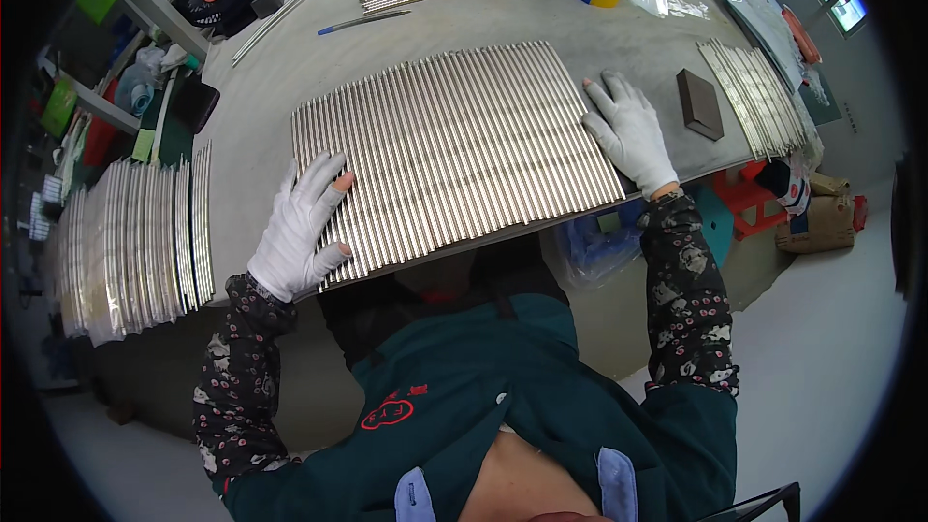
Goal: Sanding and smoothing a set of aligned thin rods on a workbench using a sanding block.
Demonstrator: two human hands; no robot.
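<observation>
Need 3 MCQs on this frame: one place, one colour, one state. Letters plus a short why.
1. Where does the dark block lie?
A. right of the right hand
B. under the fan
C. on the rods

2. Colour of the gloves?
A. blue
B. white
C. black

3. How do the hands meet the row of metal rods?
A. lifting one rod
B. clear of them
C. flat at the row's two ends

Key: 1 A, it sits on the table beyond the right hand. 2 B, both gloves are white. 3 C, left hand and right hand press the ends.
</observation>
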